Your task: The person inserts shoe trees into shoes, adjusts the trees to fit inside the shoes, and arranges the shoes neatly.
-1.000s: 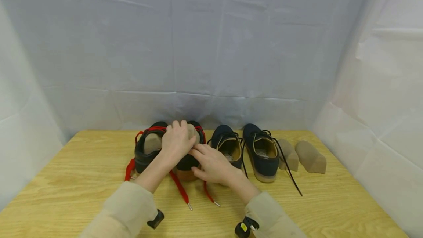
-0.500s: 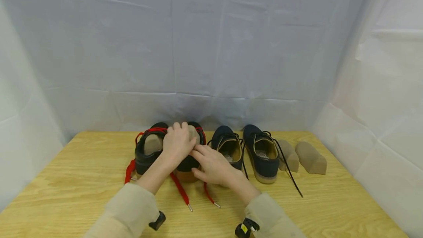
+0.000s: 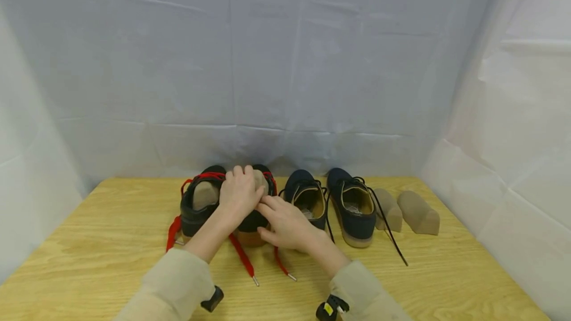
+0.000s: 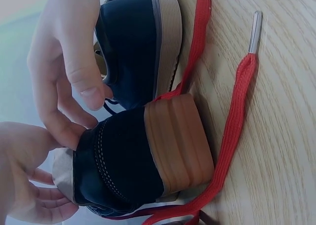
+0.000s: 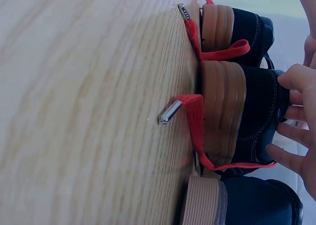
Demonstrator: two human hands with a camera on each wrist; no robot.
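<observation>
Working on: the right-hand shoe (image 3: 252,214) of the red-laced pair, heel facing the person, sitting on the bench (image 3: 111,241) next to its twin.
Left hand (image 3: 238,194): lying over a tan shoe insert (image 3: 260,180) that sticks out of that shoe's opening, fingers curled over it, so the grip is on the insert.
Right hand (image 3: 287,224): fingers fairly straight, tips against the shoe's heel collar, steadying it; not closed round anything as far as I can see.
Done so far: looks like the left shoe (image 3: 196,209) of the pair already has its insert (image 3: 205,194) in.
Still to do, my guess: this insert isn't seated all the way, and the dark-laced pair (image 3: 332,202) beside it looks empty inside.
Spare bits: two more inserts (image 3: 403,211) lie on the bench just right of that pair.
Laces: red laces (image 3: 243,256) hang loose over the bench, untied.
</observation>
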